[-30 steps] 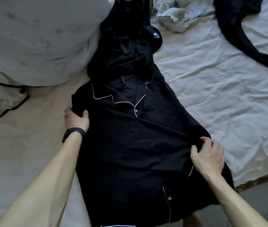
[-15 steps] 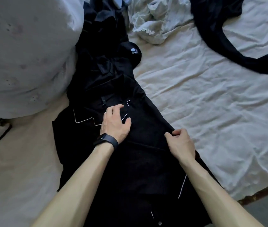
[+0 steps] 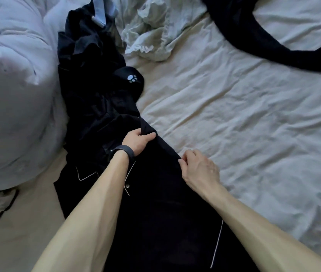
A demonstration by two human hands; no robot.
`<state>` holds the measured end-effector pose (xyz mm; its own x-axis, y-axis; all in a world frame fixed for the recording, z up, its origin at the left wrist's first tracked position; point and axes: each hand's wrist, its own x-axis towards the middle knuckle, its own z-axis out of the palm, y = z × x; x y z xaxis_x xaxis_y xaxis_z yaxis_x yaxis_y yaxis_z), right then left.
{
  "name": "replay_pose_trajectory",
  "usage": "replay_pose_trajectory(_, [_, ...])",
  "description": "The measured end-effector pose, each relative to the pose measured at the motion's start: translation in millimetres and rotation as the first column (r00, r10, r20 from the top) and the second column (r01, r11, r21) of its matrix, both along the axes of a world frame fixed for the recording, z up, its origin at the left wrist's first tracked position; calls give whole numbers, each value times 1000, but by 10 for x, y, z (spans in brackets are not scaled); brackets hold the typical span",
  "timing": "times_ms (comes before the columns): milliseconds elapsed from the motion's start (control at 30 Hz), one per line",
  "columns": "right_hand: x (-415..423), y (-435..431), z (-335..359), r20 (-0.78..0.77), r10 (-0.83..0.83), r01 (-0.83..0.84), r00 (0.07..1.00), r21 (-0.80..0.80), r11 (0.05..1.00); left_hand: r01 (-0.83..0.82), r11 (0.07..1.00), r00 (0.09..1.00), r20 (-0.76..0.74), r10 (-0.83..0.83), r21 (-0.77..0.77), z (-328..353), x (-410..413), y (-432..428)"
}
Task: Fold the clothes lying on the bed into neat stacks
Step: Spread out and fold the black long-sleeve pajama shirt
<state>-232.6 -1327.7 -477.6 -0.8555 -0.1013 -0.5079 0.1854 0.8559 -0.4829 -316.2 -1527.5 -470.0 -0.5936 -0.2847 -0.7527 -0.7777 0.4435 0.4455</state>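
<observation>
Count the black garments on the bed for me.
3 distinct: the piped shirt gripped by the left hand and right hand, the paw-print piece just beyond it, the garment sprawled top right. The dark heap beside the duvet may hide more.

Black shirt (image 3: 155, 213) runs past the bottom edge — hem unseen.

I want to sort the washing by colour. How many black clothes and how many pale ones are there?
Black: 3 (piped shirt, paw-print piece, top-right garment); heap may hide more
Pale: 2 (crumpled garment, light-blue piece)
Total: 5
</observation>
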Motion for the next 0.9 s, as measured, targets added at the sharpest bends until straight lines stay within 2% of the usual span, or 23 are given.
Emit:
replay_pose_trajectory(100, [-107, 175, -47, 30, -94, 94, 995, -21, 995, -173, 968, 983, -28, 181, 180, -2, -173, 138])
replay_pose_trajectory(167, [-129, 247, -68, 67, -135, 141, 989, -88, 986, -219, 947, 974, -7, 227, 236, -13, -293, 260])
replay_pose_trajectory(233, [-109, 258, -56, 65, -107, 114, 992, -120, 986, -221, 948, 974, 1, 227, 230, -69, -371, 353])
replay_pose_trajectory(367, [-9, 260, -70, -1, 34, -34, 999, -4, 999, -151, 971, 989, 16, 150, 185, -139, -381, 339])
replay_pose_trajectory(433, [23, 297, -85, -30, -28, 29, 999, 16, 999, -139, 975, 990, 48, 132, 176, -152, -335, 273])
replay_pose_trajectory(567, [118, 339, -133, -106, -143, 145, 984, 15, 989, 36, 986, 993, 109, -54, 164, -144, -241, 194])
replay_pose_trajectory(667, [177, 370, -159, -187, -197, 202, 962, 6, 979, -10, 979, 1000, 17, 6, 203, -165, -249, 251])
replay_pose_trajectory(800, [140, 421, -176, -111, -239, 244, 965, 38, 969, 143, 990, 986, -93, -142, 3, -188, -210, 409])
replay_pose_trajectory(867, [141, 436, -132, -201, -185, 193, 962, 16, 981, 120, 982, 975, -166, -145, -148, -60, -19, 482])
replay_pose_trajectory(900, [138, 427, -101, -270, -150, 155, 951, -2, 988, 83, 972, 958, -250, -139, -220, 23, 141, 494])
